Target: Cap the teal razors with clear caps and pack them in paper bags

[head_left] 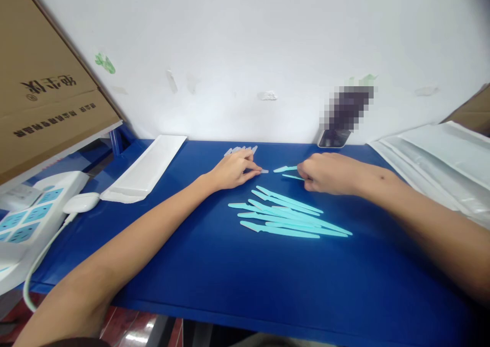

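Note:
My left hand pinches a small clear plastic cap between thumb and fingertips. Several more clear caps lie just behind that hand, partly covered by it. To the right, my right hand is closed, and a turquoise blade-like stick juts out of it, tip toward the cap. A second thin turquoise stick shows beneath that hand; whether it is held too is unclear. Nearer me, several turquoise sticks lie in a loose overlapping pile on the blue table.
A white tray-like sheet lies at the left, beside a power strip with a white charger and cable. A phone leans on the back wall. Plastic bags lie at the right; a cardboard box stands at the left.

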Demonstrator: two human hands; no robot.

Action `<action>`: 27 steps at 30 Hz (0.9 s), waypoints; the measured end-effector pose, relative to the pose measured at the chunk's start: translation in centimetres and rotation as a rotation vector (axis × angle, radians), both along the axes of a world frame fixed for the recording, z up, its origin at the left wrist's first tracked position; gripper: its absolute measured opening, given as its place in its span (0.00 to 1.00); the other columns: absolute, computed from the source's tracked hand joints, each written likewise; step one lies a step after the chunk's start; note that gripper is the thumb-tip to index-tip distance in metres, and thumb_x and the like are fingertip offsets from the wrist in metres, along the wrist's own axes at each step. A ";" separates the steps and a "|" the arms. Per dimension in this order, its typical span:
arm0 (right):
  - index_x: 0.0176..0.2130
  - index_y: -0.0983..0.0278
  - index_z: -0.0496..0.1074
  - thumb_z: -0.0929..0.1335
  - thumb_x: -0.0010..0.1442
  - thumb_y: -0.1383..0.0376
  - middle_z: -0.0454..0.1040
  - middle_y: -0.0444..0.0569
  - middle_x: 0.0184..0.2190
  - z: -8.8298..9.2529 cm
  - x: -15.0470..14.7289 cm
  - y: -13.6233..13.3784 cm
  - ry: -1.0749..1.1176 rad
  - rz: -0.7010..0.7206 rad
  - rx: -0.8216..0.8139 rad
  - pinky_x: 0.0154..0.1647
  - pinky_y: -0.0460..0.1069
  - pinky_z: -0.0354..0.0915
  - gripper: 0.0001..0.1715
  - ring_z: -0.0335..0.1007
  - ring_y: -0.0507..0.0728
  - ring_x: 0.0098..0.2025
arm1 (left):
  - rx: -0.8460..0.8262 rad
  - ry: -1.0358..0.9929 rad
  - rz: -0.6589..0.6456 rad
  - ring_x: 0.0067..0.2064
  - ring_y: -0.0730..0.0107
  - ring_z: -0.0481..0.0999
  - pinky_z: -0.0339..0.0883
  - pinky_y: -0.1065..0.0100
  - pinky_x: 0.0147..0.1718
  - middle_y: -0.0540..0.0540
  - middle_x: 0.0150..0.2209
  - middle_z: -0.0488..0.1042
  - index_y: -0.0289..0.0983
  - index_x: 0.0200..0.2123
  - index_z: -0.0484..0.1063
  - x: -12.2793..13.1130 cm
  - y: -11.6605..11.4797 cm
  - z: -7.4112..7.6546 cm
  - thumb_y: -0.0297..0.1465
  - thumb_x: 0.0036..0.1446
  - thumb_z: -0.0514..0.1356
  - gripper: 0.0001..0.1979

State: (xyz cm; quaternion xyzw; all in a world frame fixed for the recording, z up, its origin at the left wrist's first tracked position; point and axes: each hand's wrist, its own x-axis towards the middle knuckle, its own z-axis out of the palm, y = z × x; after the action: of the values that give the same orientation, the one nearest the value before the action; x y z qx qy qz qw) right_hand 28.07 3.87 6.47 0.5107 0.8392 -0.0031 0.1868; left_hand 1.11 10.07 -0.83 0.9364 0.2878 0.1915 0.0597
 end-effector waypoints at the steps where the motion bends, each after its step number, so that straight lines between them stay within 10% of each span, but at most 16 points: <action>1: 0.32 0.62 0.71 0.66 0.63 0.63 0.74 0.51 0.30 -0.1 0.3 0.2 0.022 0.018 -0.005 0.27 0.51 0.51 0.08 0.67 0.57 0.27 | -0.074 -0.045 -0.010 0.43 0.61 0.72 0.66 0.61 0.43 0.43 0.39 0.74 0.41 0.48 0.84 0.1 -0.1 0.1 0.35 0.69 0.61 0.12; 5: 0.34 0.61 0.70 0.66 0.63 0.63 0.73 0.47 0.27 -0.3 1.1 0.9 0.187 0.093 -0.084 0.29 0.51 0.52 0.06 0.64 0.55 0.26 | -0.373 -0.159 0.020 0.35 0.68 0.70 0.66 0.65 0.37 0.47 0.36 0.76 0.41 0.41 0.85 0.9 -0.8 0.3 0.32 0.62 0.67 0.06; 17: 0.38 0.61 0.70 0.62 0.66 0.63 0.72 0.44 0.29 -0.1 0.8 0.8 0.445 0.162 -0.253 0.32 0.50 0.56 0.09 0.64 0.54 0.28 | -0.352 -0.211 0.023 0.23 0.75 0.61 0.56 0.68 0.28 0.55 0.20 0.61 0.35 0.37 0.82 1.3 -2.1 0.0 0.36 0.63 0.65 0.10; 27: 0.37 0.60 0.70 0.58 0.71 0.60 0.75 0.49 0.32 0.3 0.1 -0.7 0.368 0.212 -0.080 0.32 0.52 0.56 0.15 0.69 0.57 0.31 | -0.332 -0.261 0.001 0.29 0.72 0.66 0.60 0.68 0.31 0.47 0.31 0.76 0.37 0.36 0.84 1.3 -2.0 0.0 0.34 0.61 0.67 0.07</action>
State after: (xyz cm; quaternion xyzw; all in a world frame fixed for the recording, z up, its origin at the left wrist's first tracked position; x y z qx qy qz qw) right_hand 28.21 3.20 6.74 0.4026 0.9074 -0.1100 0.0499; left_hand 2.43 8.11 -0.81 0.8809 0.3056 0.2613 0.2498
